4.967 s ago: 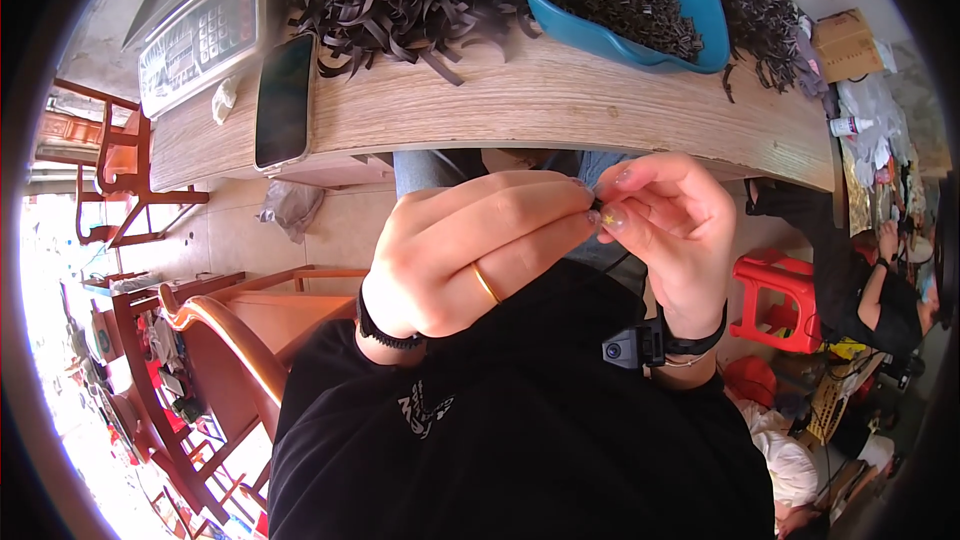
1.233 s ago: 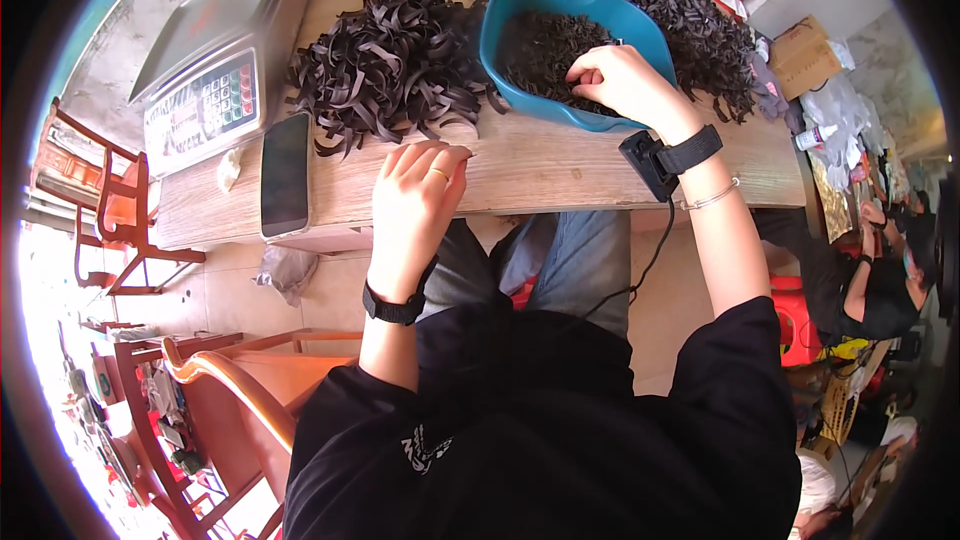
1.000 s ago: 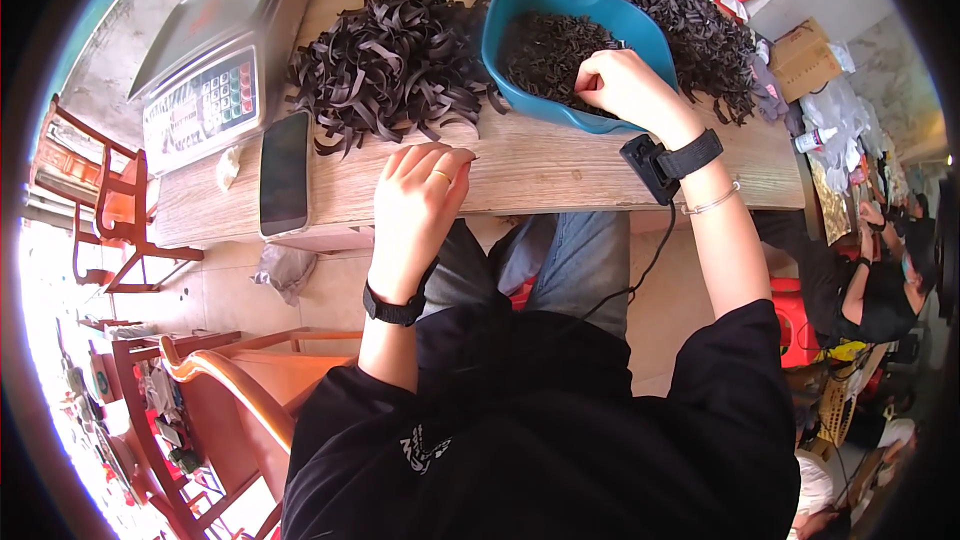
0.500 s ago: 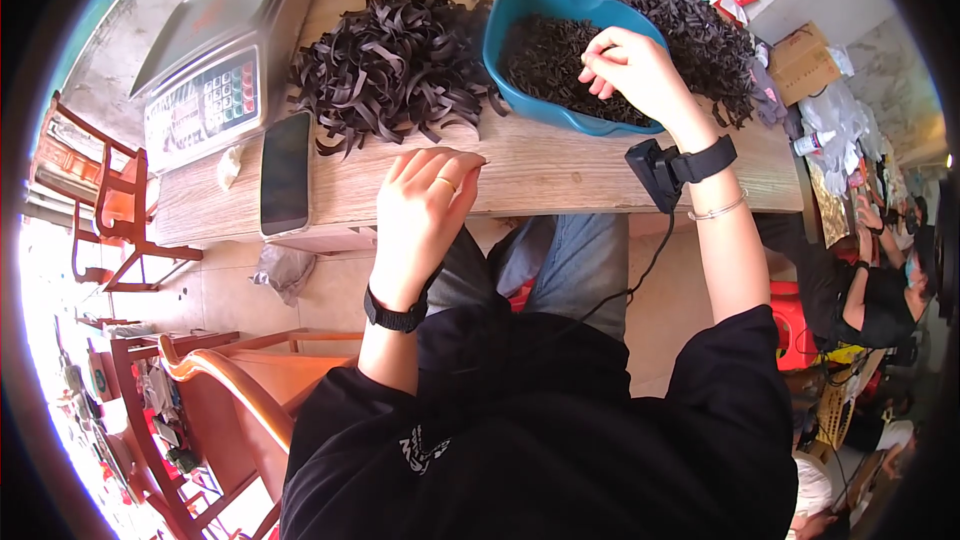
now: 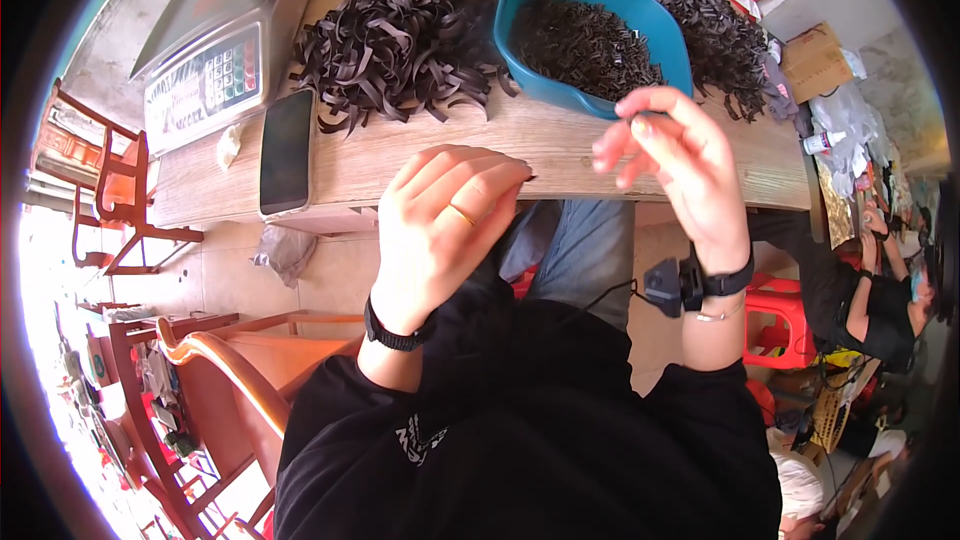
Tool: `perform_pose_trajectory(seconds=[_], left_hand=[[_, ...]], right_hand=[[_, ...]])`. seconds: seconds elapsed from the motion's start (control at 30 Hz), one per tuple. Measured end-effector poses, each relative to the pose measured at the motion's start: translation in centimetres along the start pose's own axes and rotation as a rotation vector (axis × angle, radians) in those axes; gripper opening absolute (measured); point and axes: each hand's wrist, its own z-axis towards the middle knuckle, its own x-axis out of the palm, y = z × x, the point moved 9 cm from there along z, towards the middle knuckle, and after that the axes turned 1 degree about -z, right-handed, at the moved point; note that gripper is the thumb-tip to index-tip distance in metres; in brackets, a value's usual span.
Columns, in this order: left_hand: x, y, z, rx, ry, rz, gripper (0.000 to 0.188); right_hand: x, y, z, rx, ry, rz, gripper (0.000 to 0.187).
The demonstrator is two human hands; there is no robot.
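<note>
My left hand hangs in front of the table edge, its fingers curled and thumb pressed to them. A tiny dark tip shows at the fingertips; I cannot make out what it belongs to. On the right, my right hand is raised just in front of the teal basin, partly smeared by motion. Its thumb and forefinger meet around a small dark spot, while the other fingers are loosely bent. Short black strip pieces fill the bottom of the teal basin. A heap of longer dark strips lies to the basin's left.
Another heap of short dark pieces lies right of the basin. A phone and a scale occupy the table's left side. A wooden chair stands at lower left, a red stool at right. Other people are at far right.
My right hand has come back from over the basin toward me. My left hand has shifted slightly right. The table and its things sit slightly higher in view.
</note>
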Motion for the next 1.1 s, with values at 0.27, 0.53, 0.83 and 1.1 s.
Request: perform_pose_trajectory(seconds=[0.27,0.53,0.83,1.1], left_hand=[[-1.9,-3.8,0.6,0.149,0.000,-0.060,0.022],[-2.1,-5.6,-0.1,0.276,-0.020,0.044,0.019],[-2.1,-5.8,-0.3,0.246,-0.023,0.052,0.021],[-2.1,-5.6,-0.8,0.241,-0.090,0.072,0.028]], right_hand=[[3.0,-0.3,-4.4,-0.175,-0.095,0.238,0.020],[4.9,-0.5,-5.3,-0.326,-0.112,0.308,0.028],[5.3,-1.0,-5.1,-0.310,-0.125,0.391,0.028],[6.0,-1.2,-4.9,-0.300,-0.184,0.361,0.025]])
